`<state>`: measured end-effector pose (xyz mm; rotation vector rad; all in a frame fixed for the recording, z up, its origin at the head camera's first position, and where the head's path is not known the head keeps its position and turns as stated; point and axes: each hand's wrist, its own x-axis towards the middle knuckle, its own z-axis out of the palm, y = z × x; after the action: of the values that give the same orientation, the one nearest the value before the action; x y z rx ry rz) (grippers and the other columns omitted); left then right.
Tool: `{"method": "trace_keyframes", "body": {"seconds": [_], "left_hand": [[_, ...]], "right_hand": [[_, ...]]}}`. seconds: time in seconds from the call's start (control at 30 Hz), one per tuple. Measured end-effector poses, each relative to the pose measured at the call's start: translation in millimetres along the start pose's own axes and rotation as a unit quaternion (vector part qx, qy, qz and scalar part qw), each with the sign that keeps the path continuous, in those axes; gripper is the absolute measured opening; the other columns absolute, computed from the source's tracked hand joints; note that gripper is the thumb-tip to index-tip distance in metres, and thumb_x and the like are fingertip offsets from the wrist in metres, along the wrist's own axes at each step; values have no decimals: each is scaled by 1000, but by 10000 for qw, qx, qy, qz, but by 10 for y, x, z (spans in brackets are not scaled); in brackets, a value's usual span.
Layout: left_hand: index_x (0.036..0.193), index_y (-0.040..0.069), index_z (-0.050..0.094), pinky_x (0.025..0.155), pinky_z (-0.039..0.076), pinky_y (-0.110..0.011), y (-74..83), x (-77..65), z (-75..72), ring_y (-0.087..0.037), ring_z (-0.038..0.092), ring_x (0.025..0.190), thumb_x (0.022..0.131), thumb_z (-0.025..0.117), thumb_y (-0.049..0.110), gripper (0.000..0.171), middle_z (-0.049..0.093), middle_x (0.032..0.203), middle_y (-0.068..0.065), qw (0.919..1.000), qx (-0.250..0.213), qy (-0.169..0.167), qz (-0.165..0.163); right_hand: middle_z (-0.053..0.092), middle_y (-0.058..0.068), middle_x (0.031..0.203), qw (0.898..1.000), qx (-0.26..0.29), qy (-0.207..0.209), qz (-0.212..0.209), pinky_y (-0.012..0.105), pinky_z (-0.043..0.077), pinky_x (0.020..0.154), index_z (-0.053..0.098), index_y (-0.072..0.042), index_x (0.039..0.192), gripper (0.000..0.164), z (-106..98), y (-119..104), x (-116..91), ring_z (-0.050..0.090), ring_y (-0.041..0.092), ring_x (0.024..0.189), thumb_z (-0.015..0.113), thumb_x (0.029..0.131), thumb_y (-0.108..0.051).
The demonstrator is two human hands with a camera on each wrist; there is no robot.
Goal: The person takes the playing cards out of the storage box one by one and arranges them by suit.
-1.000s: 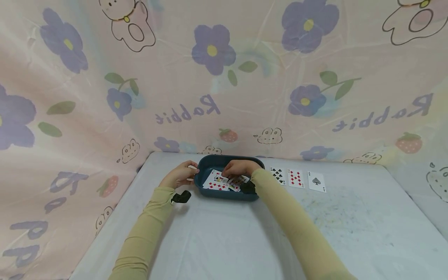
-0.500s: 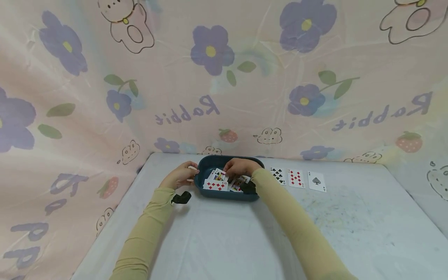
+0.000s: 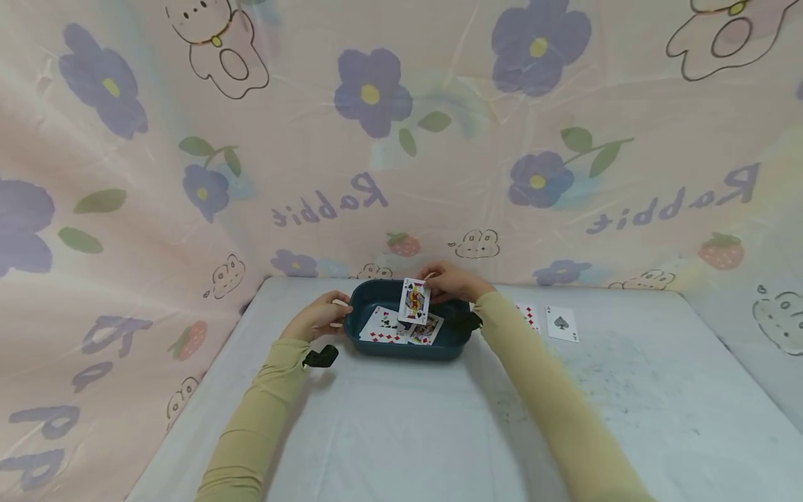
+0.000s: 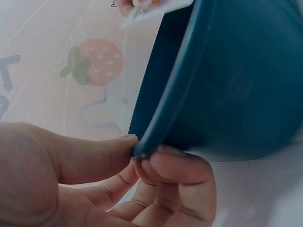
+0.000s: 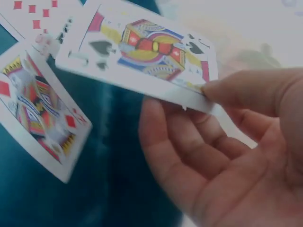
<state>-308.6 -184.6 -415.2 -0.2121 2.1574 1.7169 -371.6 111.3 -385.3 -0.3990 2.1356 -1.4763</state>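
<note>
- We see the right hand [image 3: 448,280] pinching the jack of spades [image 5: 147,47] by its edge, thumb on the printed face, other fingers curled beneath.
- In the head view, that jack is tilted over the tray, face toward us, just below the frame's centre.
- Our left hand [image 3: 318,315] pinches the rim of the dark teal tray [image 3: 408,350] at its left end; the left wrist view shows thumb and fingers meeting around the edge.
- Inside the tray, below the jack, we find a diamond face card [image 5: 42,109], a diamond number card [image 3: 385,337] and, just above that one, black pips on a partly covered card.
- Right of centre, on the white-covered table [image 3: 401,425], lie the ace of spades [image 3: 561,323] and a red diamond card [image 3: 528,316], partly hidden by the right sleeve [image 3: 533,376].
- Behind, we see a pink floral backdrop [image 3: 439,160].
</note>
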Motion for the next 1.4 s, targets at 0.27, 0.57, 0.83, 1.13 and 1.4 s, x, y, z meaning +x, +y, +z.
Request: {"method": "trace_keyframes", "body": {"seconds": [0.27,0.57,0.83,1.13,1.4], "left_hand": [[124,2,40,67,48,-32,-19,12,-7,-24,52,83,99,49,7,27,48,107,-19,10000,-32,-1,18],[124,3,41,68,48,-33,-17,17,7,-22,51,79,99,50,8,27,48,104,-17,10000,-53,7,-7],[128,3,39,73,46,-36,-21,30,-10,-21,51,77,100,49,8,30,47,105,-16,9999,-102,-45,-32],[127,3,39,72,46,-37,-8,14,-1,-21,51,76,100,49,8,29,49,102,-15,10000,-69,-18,34],[125,3,40,73,47,-38,-35,22,-2,-22,51,77,100,49,8,27,50,97,-14,9999,-64,-22,83]], "right_hand": [[52,20,120,9996,-24,265,-86,44,48,88,51,5,127,32,-345,-10,-268,57,28,100,50,96,1],[51,25,127,9957,373,839,-80,45,45,93,48,9,132,38,-737,193,-705,58,28,104,55,97,-3],[61,10,112,9943,478,892,333,42,47,90,45,10,133,44,-1162,617,-1166,62,17,94,58,97,-10],[64,7,110,9888,356,1038,1012,38,51,83,49,10,131,40,-1418,1171,-1641,63,17,94,55,98,-11],[65,7,105,9824,280,1142,1451,37,52,79,58,8,123,34,-1464,1463,-1927,63,17,89,59,95,-12]]}}
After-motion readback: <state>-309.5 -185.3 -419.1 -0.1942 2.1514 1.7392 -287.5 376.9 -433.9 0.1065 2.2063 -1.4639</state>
